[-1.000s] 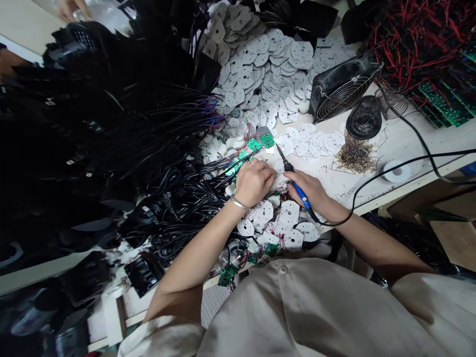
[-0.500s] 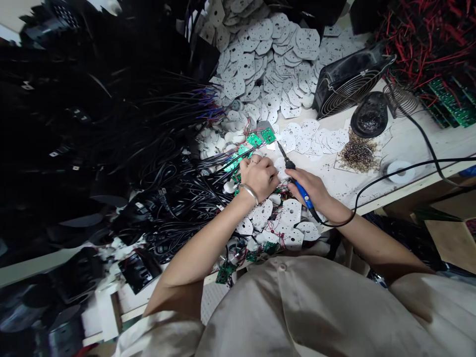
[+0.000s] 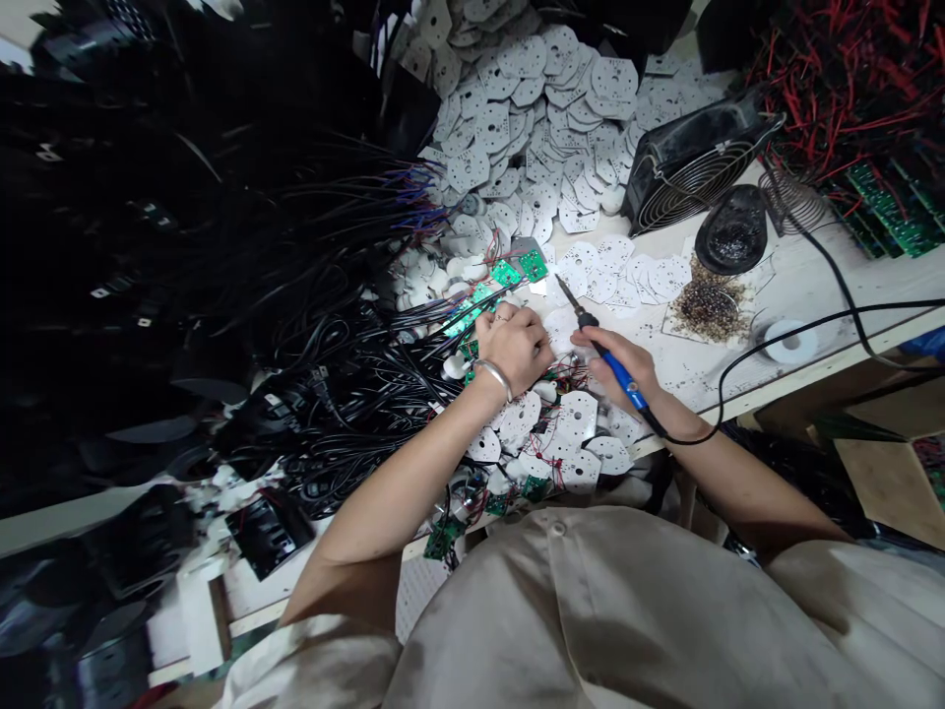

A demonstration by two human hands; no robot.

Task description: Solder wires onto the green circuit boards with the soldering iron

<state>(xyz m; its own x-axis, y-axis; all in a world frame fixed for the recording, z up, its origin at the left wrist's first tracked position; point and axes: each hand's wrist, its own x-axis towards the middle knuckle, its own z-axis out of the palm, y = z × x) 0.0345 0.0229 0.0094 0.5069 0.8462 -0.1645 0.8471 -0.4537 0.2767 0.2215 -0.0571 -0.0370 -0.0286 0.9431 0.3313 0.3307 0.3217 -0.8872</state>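
My right hand grips a soldering iron by its blue handle, and the dark tip points up and left toward the small green circuit boards. My left hand, with a metal bangle at the wrist, is curled with its fingers closed over the pile beside thin wires; whatever is in it is hidden under the fingers. Just beyond it lie a green circuit board and another green board. Black cables run in from the left. White perforated discs and red wires lie below both hands.
A heap of white discs fills the back. A black fan, a dark dish, brown granules and a solder spool stand to the right. Red-wired boards are piled at far right. The iron's cord crosses the table edge.
My right hand has shifted slightly right with the soldering iron, drawing its tip a little away from the boards. My left hand stays nearly in place.
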